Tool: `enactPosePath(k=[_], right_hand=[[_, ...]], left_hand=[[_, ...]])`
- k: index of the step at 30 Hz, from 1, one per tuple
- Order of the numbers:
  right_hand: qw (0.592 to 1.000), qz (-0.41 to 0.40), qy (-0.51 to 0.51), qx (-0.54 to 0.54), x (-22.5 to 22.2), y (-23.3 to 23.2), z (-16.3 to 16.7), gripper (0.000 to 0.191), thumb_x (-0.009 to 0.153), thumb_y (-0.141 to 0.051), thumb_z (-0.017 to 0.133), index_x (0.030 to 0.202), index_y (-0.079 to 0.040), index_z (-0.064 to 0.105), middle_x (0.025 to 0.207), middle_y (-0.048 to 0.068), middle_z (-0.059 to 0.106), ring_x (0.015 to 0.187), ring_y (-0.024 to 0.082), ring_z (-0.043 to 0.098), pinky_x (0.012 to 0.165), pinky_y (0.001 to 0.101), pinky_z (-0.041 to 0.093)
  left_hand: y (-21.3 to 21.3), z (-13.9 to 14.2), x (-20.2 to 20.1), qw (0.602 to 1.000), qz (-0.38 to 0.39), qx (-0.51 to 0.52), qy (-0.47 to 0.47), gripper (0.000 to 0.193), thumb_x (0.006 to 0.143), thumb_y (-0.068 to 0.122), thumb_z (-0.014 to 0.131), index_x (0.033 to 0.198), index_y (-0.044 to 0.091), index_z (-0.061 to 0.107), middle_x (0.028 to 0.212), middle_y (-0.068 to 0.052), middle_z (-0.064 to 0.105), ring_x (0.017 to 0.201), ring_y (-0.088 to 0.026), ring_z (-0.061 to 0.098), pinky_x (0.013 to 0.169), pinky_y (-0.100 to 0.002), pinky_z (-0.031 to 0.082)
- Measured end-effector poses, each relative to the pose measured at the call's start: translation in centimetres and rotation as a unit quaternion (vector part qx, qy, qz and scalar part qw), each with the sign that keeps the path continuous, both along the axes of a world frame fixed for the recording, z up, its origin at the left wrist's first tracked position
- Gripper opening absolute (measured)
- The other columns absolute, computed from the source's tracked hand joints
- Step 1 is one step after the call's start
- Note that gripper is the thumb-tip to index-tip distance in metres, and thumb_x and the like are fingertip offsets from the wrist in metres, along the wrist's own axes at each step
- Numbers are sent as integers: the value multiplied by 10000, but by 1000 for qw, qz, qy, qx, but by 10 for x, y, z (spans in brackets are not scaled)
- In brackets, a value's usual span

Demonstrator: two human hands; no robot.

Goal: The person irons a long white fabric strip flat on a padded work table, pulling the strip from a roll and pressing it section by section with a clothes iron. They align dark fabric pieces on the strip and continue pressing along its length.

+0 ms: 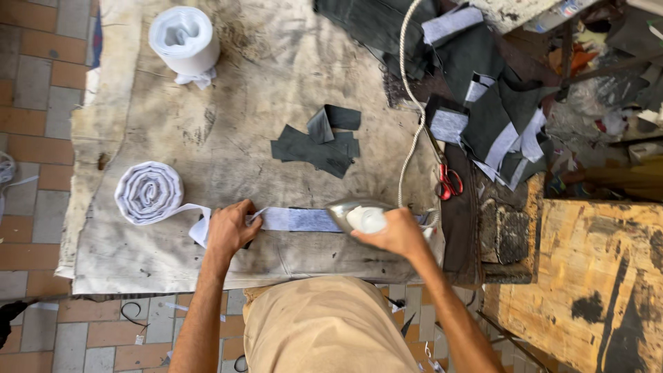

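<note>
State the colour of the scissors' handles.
Red, on the scissors beside the cord; shown in the head view.
</note>
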State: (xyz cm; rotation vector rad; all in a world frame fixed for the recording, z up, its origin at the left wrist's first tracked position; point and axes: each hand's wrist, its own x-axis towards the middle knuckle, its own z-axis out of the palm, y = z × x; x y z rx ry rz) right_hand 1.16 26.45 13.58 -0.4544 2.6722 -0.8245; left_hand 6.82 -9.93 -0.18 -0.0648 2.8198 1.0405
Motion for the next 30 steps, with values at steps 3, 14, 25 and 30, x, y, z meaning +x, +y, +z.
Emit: enactPosePath(k=[3, 14, 25, 30], right_hand=[[996, 41, -63, 55, 2, -52, -12, 558, 655, -531, 887, 860, -19, 809, 782, 175, 771, 708, 271, 784, 657, 373, 615], [972, 53, -195, 122, -7, -121, -27, 546, 657, -521, 863, 882, -27, 812, 808, 225, 748, 773, 371, 739, 715, 430, 591], [969, 137, -204, -6, -21, -112, -50, 436, 731, -410, 858, 875, -7, 774, 746, 202, 743, 684, 313, 764, 606, 378, 596], [978, 135, -155, 16, -9, -106, -56, 405, 769, -415, 865, 741, -21, 774, 676, 194, 717, 640, 335, 742, 582, 395, 595]], left_hand=[[-4, 2, -4, 1000, -16, 20, -19, 272, 820, 307, 711, 910, 52, 682, 897, -126, 755, 777, -342, 711, 721, -462, 556], [-9, 2, -3, 999, -15, 22, -44, 262, 810, 300, 728, 885, 57, 665, 812, -92, 734, 779, -308, 700, 717, -439, 531], [1, -35, 11, 989, -10, -68, 128, 195, 754, 270, 724, 762, 133, 585, 702, -10, 591, 645, -181, 600, 602, -353, 424], [2, -38, 11, 989, -13, -68, 134, 198, 749, 273, 724, 754, 134, 583, 698, -12, 579, 636, -186, 586, 591, -350, 412]])
